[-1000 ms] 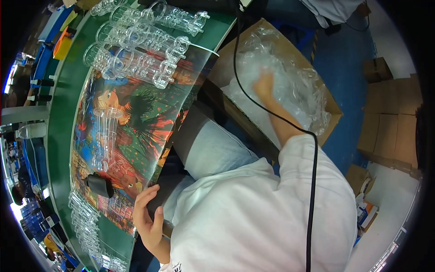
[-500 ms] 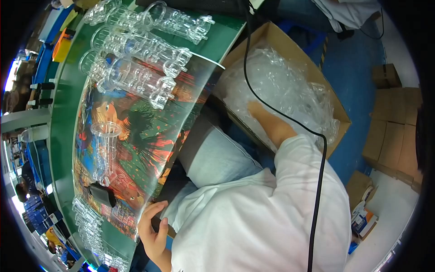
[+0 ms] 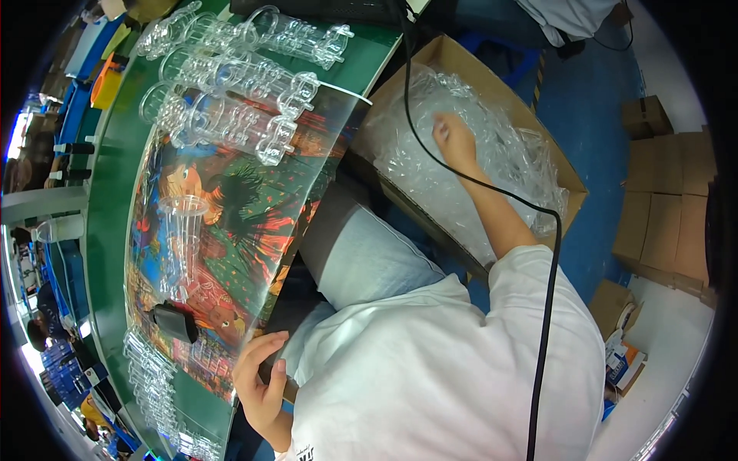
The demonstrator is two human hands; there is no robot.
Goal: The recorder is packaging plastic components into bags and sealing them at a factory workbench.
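My right hand [image 3: 455,140] is over the open cardboard box [image 3: 570,170], above the clear plastic bags [image 3: 492,131] heaped inside it. Its fingers are curled together; whether anything see-through is pinched in them cannot be made out. My left hand [image 3: 261,382] rests at the near edge of the table, thumb and fingers apart, nothing in it. Nearest to it on the table are a small black box-shaped thing [image 3: 175,323] and a single clear plastic tube-like part with a wide round rim [image 3: 183,246]. Several similar clear parts [image 3: 231,127] lie in rows at the table's far end.
A colourful printed mat [image 3: 254,223] under a clear sheet covers part of the green table [image 3: 108,253]. More clear parts [image 3: 150,376] are stacked at the near left. A black cable [image 3: 492,187] hangs across the view, passing over my right forearm. Cardboard boxes [image 3: 665,207] stand at the right.
My right hand has lifted out of the plastic bags, where its fingers were buried, and its fingers now show curled. The left hand stays at the table edge.
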